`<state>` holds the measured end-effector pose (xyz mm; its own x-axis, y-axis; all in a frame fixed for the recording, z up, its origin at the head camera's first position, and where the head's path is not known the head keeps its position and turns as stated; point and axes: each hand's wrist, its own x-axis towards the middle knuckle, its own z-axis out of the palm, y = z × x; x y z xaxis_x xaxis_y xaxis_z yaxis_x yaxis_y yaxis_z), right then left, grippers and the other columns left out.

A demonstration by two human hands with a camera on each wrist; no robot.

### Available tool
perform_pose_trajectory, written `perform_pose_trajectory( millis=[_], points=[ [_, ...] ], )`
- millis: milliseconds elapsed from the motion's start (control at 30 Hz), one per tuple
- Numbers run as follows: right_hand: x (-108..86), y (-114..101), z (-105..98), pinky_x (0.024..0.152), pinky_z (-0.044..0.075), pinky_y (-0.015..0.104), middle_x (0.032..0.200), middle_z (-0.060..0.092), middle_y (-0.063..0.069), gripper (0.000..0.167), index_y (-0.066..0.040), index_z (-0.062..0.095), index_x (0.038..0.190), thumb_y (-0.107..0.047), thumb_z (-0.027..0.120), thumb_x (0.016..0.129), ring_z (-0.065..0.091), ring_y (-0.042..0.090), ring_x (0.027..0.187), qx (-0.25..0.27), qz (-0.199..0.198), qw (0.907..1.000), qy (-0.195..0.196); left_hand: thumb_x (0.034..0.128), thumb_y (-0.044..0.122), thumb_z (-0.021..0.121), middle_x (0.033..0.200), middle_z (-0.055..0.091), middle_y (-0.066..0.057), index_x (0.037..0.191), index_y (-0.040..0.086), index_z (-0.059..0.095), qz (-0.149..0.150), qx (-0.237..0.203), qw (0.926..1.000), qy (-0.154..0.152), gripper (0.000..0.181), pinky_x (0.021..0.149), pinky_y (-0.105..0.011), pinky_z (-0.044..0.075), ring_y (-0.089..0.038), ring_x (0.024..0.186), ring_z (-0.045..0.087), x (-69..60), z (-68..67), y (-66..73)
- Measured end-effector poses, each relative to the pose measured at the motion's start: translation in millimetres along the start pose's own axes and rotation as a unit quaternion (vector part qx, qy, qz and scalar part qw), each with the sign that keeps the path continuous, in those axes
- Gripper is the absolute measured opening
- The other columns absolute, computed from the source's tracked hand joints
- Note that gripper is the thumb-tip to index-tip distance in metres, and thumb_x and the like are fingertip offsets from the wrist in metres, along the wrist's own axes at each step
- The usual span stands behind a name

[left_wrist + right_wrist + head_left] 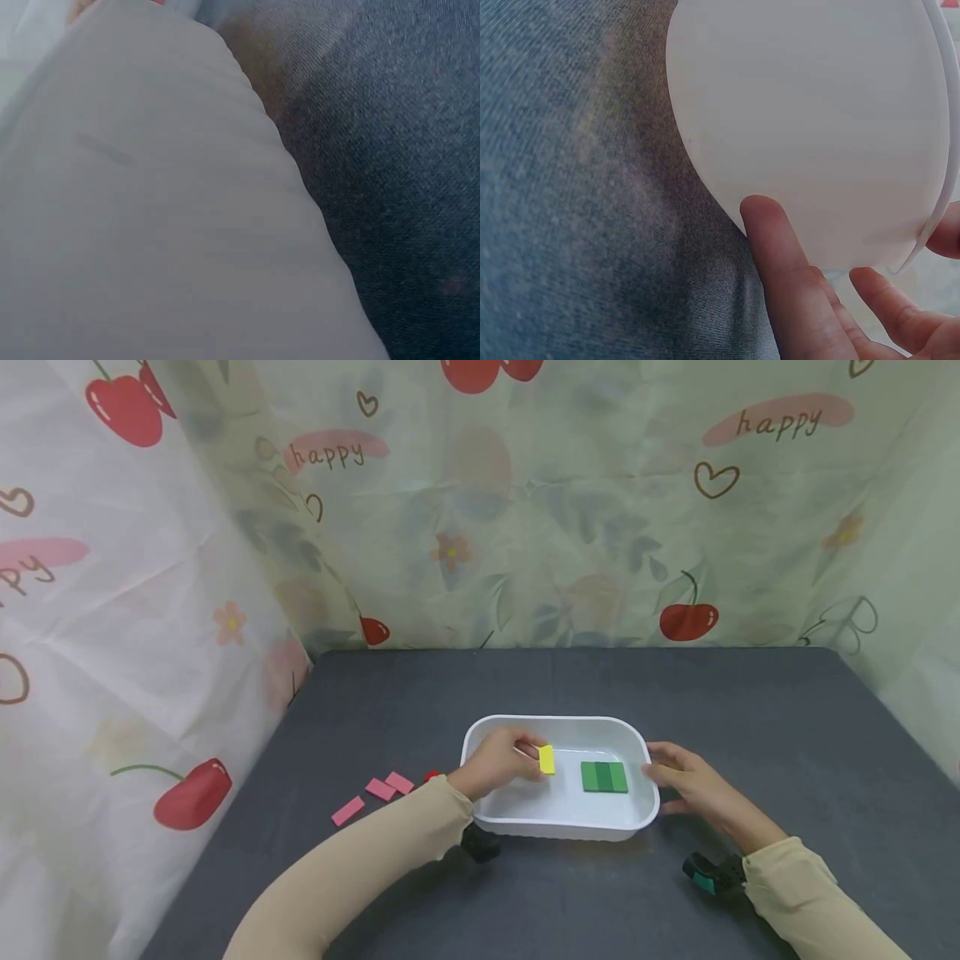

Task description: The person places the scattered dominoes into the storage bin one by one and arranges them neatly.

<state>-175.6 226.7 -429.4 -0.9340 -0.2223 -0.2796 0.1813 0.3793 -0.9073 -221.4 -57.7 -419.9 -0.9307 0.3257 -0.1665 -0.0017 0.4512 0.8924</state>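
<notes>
Three pink pieces (348,811): flat on the dark counter (585,902), well inside its slanting left edge; two lay close together, the third nearer the front. Red piece (432,775): beside them, partly hidden by the left sleeve (390,843). White tray (555,821): rounded rim, bare counter before and behind it. Left hand (498,762): reached over the tray's left rim, its grip pinching a yellow piece (547,760) within the tray's outline; contact with the floor could not be told. Green pieces (604,777): side by side on the tray floor, near its right end, with room around. Right hand (693,785): grip loose, fingers spread against the right end; bare counter ran beyond to the right edge.
</notes>
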Motion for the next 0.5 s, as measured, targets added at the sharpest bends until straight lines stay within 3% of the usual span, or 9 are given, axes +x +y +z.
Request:
perform_pose_trajectory(
  millis=[167,500],
  points=[
    [1.1,0.8,0.3,0.076,0.057,0.044,0.142,0.037,0.035,0.065,0.005,0.021,0.147,-0.025,0.053,0.099,0.051,0.045,0.121,0.002,0.000,1.0000,0.000,0.0681,-0.008,0.077,0.084,0.065,-0.005,0.108,0.001,0.069,-0.005,0.018,0.9997,-0.014,0.042,0.063,-0.022,0.046,-0.012,0.073,0.058,5.1,4.4,-3.2],
    [2.0,2.4,-0.1,0.076,0.057,0.044,0.142,0.038,0.035,0.064,0.005,0.023,0.147,-0.024,0.053,0.098,0.053,0.043,0.120,0.004,-0.001,1.0000,0.000,0.0666,-0.009,0.079,0.079,0.063,-0.004,0.104,0.001,0.070,-0.021,0.056,0.9982,-0.006,0.040,0.059,-0.022,0.047,-0.013,0.068,0.057,10.4,13.7,-11.6]
  ],
)
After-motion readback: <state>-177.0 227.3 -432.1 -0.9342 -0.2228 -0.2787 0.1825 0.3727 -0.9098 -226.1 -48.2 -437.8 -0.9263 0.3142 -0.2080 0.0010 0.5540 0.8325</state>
